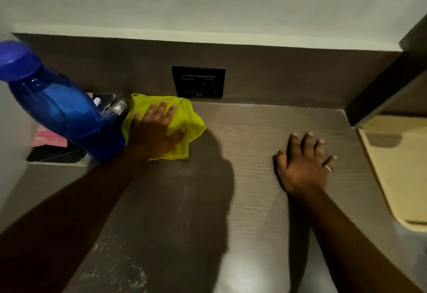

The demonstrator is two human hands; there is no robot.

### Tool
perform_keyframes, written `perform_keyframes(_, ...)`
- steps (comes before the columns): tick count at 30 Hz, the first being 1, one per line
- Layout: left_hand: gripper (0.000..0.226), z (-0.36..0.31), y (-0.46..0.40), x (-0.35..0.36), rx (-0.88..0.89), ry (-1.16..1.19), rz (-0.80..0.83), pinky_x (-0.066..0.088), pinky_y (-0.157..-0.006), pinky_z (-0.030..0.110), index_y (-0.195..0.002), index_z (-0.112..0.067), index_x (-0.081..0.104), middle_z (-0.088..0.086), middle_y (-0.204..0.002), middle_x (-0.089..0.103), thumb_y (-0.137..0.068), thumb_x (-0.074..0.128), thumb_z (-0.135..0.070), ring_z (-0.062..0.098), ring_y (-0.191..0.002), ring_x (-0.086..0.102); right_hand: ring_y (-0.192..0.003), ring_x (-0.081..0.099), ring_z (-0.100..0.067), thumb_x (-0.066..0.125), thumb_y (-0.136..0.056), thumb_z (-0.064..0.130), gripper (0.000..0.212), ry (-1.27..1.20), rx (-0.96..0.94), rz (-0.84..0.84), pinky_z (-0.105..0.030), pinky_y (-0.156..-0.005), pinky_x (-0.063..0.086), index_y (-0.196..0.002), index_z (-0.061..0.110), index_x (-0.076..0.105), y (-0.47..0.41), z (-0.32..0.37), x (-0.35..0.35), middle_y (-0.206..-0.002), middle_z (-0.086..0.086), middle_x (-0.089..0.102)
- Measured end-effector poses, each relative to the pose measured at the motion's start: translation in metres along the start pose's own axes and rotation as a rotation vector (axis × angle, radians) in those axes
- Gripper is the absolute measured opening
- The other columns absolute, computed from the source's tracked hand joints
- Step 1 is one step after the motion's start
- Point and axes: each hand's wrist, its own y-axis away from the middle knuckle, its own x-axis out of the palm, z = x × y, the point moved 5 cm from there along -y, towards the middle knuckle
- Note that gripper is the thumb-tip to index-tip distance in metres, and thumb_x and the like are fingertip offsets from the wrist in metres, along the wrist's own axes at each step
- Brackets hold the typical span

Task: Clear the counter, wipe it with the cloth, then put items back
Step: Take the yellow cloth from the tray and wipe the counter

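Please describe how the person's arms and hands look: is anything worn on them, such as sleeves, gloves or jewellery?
Both forearms are bare, with no sleeves in view and no gloves. The right hand wears a thin light-coloured ring on one finger. The left hand shows no ring or watch.

Left hand (154, 131) presses yellow cloth (182, 119) flat on counter (231, 200).

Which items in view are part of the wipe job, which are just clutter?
In the job: yellow cloth under the left hand; counter; blue bottle; right hand flat on counter.
Lying about: wall socket; pink item; cream board.
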Motion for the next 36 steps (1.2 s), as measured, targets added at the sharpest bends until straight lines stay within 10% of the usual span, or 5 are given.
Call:
perform_keyframes(10,0.083,-0.047,-0.013,0.006,-0.136,0.058,0.063,0.014,-0.11,0.064,-0.149,-0.023,0.026,0.011,-0.159,0.021,-0.081,0.039,-0.068,0.036,-0.146,0.017,-0.151,-0.005,-0.036,0.022,-0.095,0.06,0.071,0.005,-0.017,-0.021,-0.061,-0.119,-0.002,-0.156,0.025,0.01,-0.002,-0.001,0.003,-0.166,-0.01,-0.001)
perform_keyframes(25,0.086,-0.063,-0.024,-0.002,0.443,0.039,0.08,0.018,-0.115,0.054,-0.15,-0.032,0.022,-0.002,-0.161,0.018,-0.078,0.03,-0.077,0.022,-0.148,0.019,-0.152,-0.005,-0.034,0.021,-0.093,0.063,0.074,0.024,-0.032,-0.04,-0.057,-0.12,-0.003,-0.157,0.027,0.007,-0.002,-0.005,0.006,-0.166,-0.009,-0.001)
perform_keyframes(36,0.083,-0.083,0.003,-0.007,0.216,0.043,0.103,0.017,-0.115,0.054,-0.15,-0.033,0.024,-0.002,-0.161,0.02,-0.08,0.04,-0.074,0.024,-0.148,0.017,-0.151,-0.001,-0.038,0.017,-0.087,0.067,0.081,0.027,-0.043,-0.071,-0.062,-0.117,-0.001,-0.156,0.026,0.011,-0.007,-0.005,0.01,-0.165,-0.013,0.003)
